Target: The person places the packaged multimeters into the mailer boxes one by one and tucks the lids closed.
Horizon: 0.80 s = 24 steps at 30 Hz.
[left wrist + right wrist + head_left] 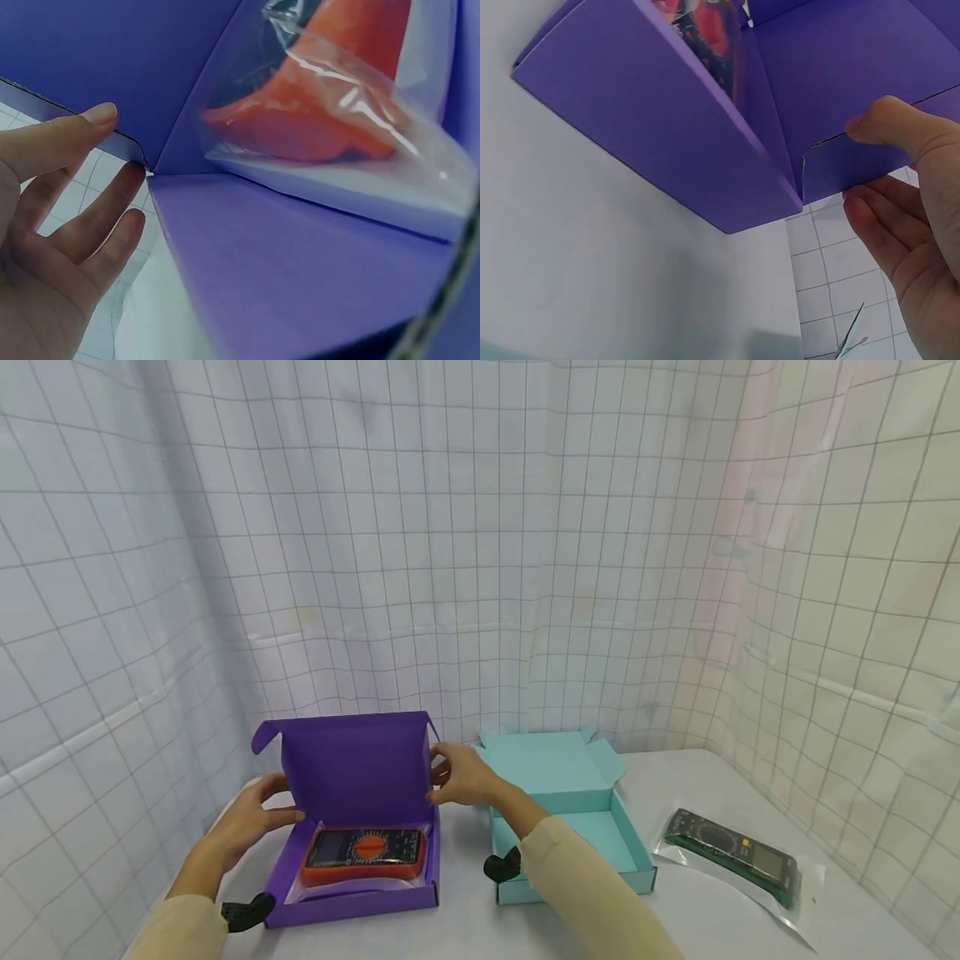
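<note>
A purple cardboard box (360, 906) stands with its lid (356, 768) raised at the back. Inside lies a red multimeter (365, 855) with an orange dial, in a clear plastic bag (360, 105). My left hand (247, 822) holds the lid's left side low down, its thumb on the inner face and the fingers behind. On the other side, my right hand (465, 775) pinches the lid's right side flap (847, 161) between thumb and fingers. Both hands are near the lid's fold; in the right wrist view the multimeter is mostly hidden by the box wall.
Right of the purple box sits a light turquoise box (555, 847) with its lid laid back, partly covered by my right forearm. A dark green multimeter (731, 856) in a clear bag lies on the white table (675, 910) at the right. Grid-patterned curtains (487, 568) surround the table.
</note>
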Motion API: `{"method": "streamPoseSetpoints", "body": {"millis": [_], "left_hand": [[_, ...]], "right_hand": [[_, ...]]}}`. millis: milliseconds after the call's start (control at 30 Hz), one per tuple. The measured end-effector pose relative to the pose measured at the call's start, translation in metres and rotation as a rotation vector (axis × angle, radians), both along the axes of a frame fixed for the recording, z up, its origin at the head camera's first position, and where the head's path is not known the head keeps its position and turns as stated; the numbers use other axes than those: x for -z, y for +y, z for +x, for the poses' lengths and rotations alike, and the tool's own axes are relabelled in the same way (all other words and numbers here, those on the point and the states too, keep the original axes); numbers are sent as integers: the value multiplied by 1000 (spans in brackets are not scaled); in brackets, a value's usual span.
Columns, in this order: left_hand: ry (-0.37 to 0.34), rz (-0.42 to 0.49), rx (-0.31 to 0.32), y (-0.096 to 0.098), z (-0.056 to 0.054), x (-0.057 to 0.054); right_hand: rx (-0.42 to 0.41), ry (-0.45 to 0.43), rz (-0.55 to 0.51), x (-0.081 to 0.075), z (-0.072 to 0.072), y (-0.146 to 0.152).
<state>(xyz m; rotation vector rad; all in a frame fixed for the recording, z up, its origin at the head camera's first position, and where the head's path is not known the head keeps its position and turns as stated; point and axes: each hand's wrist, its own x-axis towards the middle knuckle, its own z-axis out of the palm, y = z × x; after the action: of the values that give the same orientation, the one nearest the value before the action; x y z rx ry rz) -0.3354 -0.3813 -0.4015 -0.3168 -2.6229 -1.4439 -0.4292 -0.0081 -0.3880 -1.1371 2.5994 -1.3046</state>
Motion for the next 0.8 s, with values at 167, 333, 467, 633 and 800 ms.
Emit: {"method": "streamPoseSetpoints", "body": {"millis": [167, 333, 467, 633, 800], "left_hand": [[-15, 8, -5, -3, 0, 6], [-4, 23, 1, -3, -2, 10], [-1, 14, 4, -5, 0, 12], [-8, -6, -21, -10, 4, 14], [-32, -11, -19, -10, 7, 13]], "right_hand": [[-26, 52, 31, 4, 2, 0], [-39, 125, 69, 6, 6, 2], [-54, 179, 80, 7, 9, 2], [-90, 249, 105, 10, 13, 0], [-98, 304, 132, 11, 14, 2]]}}
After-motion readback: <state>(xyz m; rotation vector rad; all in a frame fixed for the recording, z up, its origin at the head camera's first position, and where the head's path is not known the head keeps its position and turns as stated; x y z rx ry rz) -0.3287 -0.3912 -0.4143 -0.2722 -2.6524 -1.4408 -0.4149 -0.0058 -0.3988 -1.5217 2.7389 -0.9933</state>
